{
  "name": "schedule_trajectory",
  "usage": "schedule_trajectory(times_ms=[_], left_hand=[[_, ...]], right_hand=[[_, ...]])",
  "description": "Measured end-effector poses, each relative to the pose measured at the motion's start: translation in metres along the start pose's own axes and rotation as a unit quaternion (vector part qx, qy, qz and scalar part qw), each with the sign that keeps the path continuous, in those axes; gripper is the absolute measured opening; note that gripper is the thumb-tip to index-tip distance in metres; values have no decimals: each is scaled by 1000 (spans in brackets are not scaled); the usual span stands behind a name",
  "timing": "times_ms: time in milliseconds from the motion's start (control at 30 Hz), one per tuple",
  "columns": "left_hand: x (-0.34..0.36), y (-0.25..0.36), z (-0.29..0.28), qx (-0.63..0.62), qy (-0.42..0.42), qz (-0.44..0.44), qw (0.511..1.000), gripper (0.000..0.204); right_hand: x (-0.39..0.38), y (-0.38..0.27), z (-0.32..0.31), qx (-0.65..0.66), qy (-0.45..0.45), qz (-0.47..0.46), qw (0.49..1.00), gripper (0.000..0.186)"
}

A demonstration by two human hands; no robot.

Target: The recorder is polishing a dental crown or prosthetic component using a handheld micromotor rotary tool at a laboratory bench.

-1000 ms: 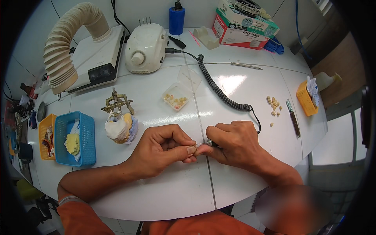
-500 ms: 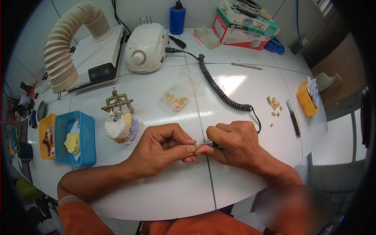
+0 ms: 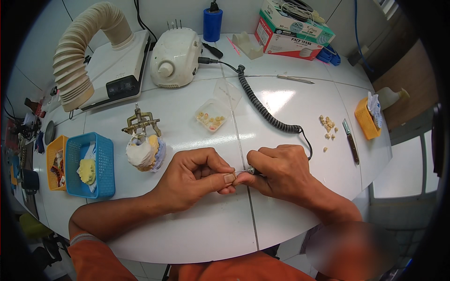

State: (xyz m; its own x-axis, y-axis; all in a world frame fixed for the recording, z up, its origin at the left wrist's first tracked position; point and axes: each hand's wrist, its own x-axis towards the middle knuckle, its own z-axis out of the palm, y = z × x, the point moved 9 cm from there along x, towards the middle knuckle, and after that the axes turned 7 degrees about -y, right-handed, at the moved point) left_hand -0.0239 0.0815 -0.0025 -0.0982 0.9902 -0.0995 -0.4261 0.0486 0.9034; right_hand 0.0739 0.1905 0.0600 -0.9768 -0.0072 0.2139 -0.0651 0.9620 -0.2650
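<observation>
While the right hand wraps its grip round a handpiece aimed toward nine o'clock, the left hand, pinched together, contents hidden, should brace thumb-to-thumb.

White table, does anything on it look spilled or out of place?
Possibly the small tooth-like pieces left of the brown-handled knife: they lie loose on the table, one apart from the others, while similar ones sit in the clear box. I can't tell whether they spilled.
</observation>
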Motion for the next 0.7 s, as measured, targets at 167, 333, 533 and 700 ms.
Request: schedule_trajectory(times_ms=[167, 333, 533, 700], left_hand=[[0, 0, 0, 5, -4, 1, 1000, 8], [0, 0, 0, 2, -2, 3, 1000, 7], [0, 0, 0, 4, -3, 4, 1000, 7], [0, 1, 1, 6, -2, 0, 1000, 7]], right_hand=[[0, 0, 0, 1, -2, 2, 1000, 53], [0, 0, 1, -2, 2, 0, 1000, 53], [0, 0, 1, -3, 2, -1, 1000, 54], [0, -1, 1, -2, 4, -5, 1000, 54]])
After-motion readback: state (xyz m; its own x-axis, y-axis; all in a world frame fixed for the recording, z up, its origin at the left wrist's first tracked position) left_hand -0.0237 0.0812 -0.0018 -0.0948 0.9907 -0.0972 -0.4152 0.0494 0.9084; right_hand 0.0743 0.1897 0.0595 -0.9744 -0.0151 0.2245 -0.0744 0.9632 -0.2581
